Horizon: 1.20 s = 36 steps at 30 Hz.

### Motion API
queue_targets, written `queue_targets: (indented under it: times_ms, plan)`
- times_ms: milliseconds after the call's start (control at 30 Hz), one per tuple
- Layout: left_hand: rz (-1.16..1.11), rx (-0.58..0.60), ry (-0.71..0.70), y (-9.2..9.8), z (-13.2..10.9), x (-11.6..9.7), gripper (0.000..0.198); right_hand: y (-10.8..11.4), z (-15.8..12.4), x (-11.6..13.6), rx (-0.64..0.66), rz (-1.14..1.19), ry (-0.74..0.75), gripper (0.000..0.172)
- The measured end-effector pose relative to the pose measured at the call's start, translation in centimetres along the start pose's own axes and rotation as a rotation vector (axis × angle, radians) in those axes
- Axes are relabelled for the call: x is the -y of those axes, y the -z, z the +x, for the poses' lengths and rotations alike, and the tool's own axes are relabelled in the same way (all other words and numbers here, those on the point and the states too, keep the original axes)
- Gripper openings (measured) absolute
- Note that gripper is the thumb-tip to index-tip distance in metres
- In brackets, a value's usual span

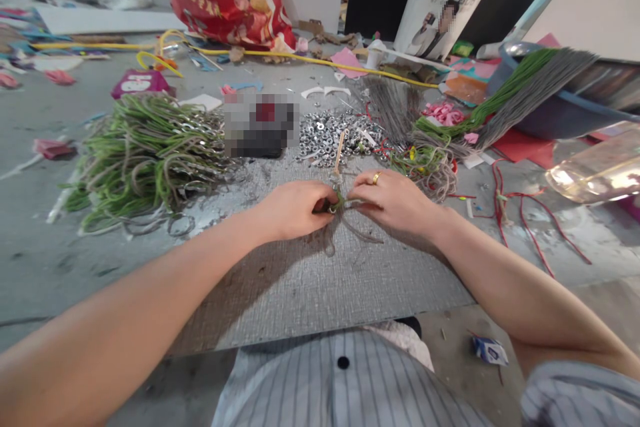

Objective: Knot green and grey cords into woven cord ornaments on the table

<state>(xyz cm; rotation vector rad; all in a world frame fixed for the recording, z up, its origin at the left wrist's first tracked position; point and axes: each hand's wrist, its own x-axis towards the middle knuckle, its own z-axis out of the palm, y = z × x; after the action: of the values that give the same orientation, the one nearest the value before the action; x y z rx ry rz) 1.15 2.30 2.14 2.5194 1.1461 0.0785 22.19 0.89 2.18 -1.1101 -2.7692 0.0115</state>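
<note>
My left hand is closed around a short bunch of green and grey cord, with a small shiny metal piece showing at its fingertips. My right hand, wearing a ring, pinches the grey cord beside it; the exact grip is partly hidden by the fingers. A loose grey cord end hangs below onto the grey board. Just beyond my hands lies a pile of small metal nuts, with a thin tan stick at its near side.
To the left is a large heap of green and grey cords with metal pieces. A blurred dark object lies behind. Right are a blue basin draped with long cords, red strings and a clear bottle.
</note>
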Motion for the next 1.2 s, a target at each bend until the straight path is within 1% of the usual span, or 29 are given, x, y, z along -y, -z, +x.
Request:
queue_targets:
  times_ms: [100,167,233,300,433,500,567,633,700,767,833,900,967,1033,1100,1200]
  plan:
    - [-0.042,0.014,0.000,0.1,0.0,0.1,0.030,0.6,-0.1,0.4,0.084,0.070,0.161,0.019]
    - [-0.066,0.015,-0.004,0.1,0.1,0.3,0.030,0.8,-0.2,0.6,0.159,0.108,0.234,0.020]
    - [-0.077,0.013,-0.003,0.1,0.1,0.4,0.029,0.8,-0.2,0.7,0.204,0.132,0.258,0.021]
    - [-0.073,0.008,0.005,0.1,0.2,0.5,0.026,0.6,-0.2,0.8,0.221,0.156,0.245,0.019]
    - [-0.045,0.000,0.028,0.0,0.3,0.4,0.020,0.2,0.1,1.0,0.235,0.213,0.189,0.010]
    - [-0.037,-0.006,0.043,-0.1,0.3,0.2,0.019,0.0,0.2,1.3,0.235,0.217,0.181,0.009]
    - [-0.033,-0.013,0.051,-0.1,0.3,0.0,0.018,-0.2,0.3,1.6,0.188,0.214,0.194,0.011]
    - [-0.021,-0.021,0.047,-0.2,0.2,-0.1,0.018,-0.7,0.3,2.0,0.073,0.257,0.206,0.014]
    - [-0.012,-0.030,0.039,-0.4,0.1,-0.1,0.019,-1.2,0.4,2.3,-0.098,0.375,0.158,0.016]
    - [-0.007,-0.035,0.038,-0.5,0.1,-0.1,0.021,-1.8,0.5,2.5,-0.256,0.513,0.020,0.017]
    - [0.007,-0.036,0.040,-0.5,0.1,-0.1,0.024,-2.3,0.7,2.6,-0.343,0.599,-0.133,0.015]
    - [0.029,-0.030,0.028,-0.5,0.1,-0.2,0.026,-2.7,0.9,2.6,-0.355,0.620,-0.219,0.014]
    - [0.044,-0.025,0.024,-0.4,0.1,-0.3,0.026,-3.0,1.1,2.5,-0.338,0.609,-0.247,0.014]
    - [0.058,-0.017,0.052,-0.3,0.2,-0.3,0.025,-3.2,1.2,2.4,-0.313,0.580,-0.271,0.012]
    - [0.063,-0.013,0.083,-0.2,0.1,-0.3,0.024,-3.3,1.3,2.3,-0.272,0.539,-0.299,0.011]
    - [0.039,-0.023,0.091,-0.3,0.2,-0.2,0.021,-3.2,1.2,2.1,-0.197,0.449,-0.308,0.012]
